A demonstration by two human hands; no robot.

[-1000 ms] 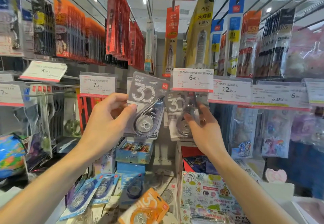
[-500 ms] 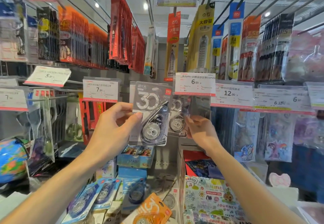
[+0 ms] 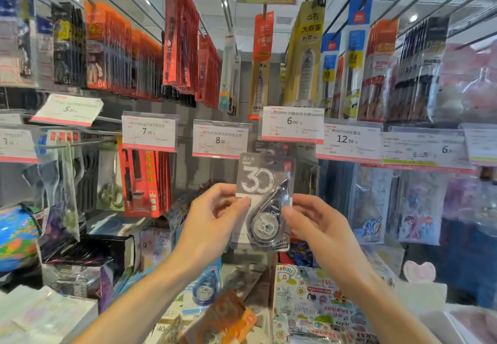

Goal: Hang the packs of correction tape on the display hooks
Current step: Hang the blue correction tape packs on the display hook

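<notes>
Head view: a grey correction tape pack (image 3: 265, 201) stands upright just below the middle of the frame, held between both hands in front of the hook wall. It has a large white "30" printed on its card and a teardrop-shaped dispenser under the clear blister. The left hand (image 3: 212, 220) comes in from 7 o'clock; its thumb presses the front of the pack's left edge and its curled fingers go behind the card, so it grips the pack. The right hand (image 3: 316, 222) comes in from 5 o'clock, and its fingertips (image 3: 287, 210) pinch the right edge beside the dispenser.

At 12 o'clock from the pack hangs a white price tag marked 6.00 (image 3: 292, 124); the top of the pack sits just under it (whether the card's hole is on a hook cannot be told, as the tag and blur hide that spot). At 10 o'clock from the pack is a price tag marked 8.00 (image 3: 220, 139), and farther toward 9 o'clock one marked 7.90 (image 3: 149, 132), with red packs (image 3: 146, 182) hanging beneath it. At 2 o'clock is a tag marked 12.90 (image 3: 347, 140).

Below the hands, toward 6 o'clock, loose goods lie on the shelf: a blue correction tape pack (image 3: 205, 288) and an orange correction tape pack (image 3: 228, 316). A printed notebook with cartoon drawings (image 3: 317, 303) lies at 5 o'clock. A globe (image 3: 16, 236) shows at the far 9 o'clock edge.
</notes>
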